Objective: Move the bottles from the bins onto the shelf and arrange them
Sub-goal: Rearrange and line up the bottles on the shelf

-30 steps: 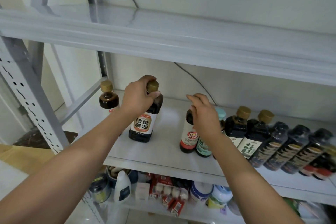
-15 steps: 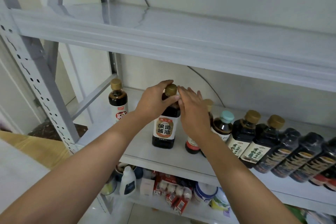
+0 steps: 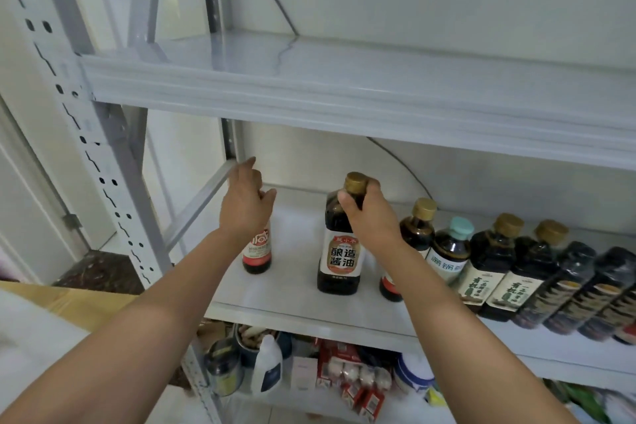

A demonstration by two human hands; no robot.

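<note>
Middle shelf (image 3: 292, 299): row of dark bottles (image 3: 492, 272) packs the right side, one teal-capped bottle (image 3: 451, 251) among them. One big soy bottle (image 3: 340, 258) stands upright just left of the row. Right hand (image 3: 370, 213) has its fingers curled round the bottle's neck. One small red-label bottle (image 3: 256, 251) further left. Left hand (image 3: 246, 206) hides its top, fingers relaxed and holding nothing.

The white painted metal shelf (image 3: 292, 286) looked smooth and pretty glossy. The tall dark soy sauce bottle (image 3: 339, 237) was shiny too, with a ribbed gold cap (image 3: 355, 182).
</note>
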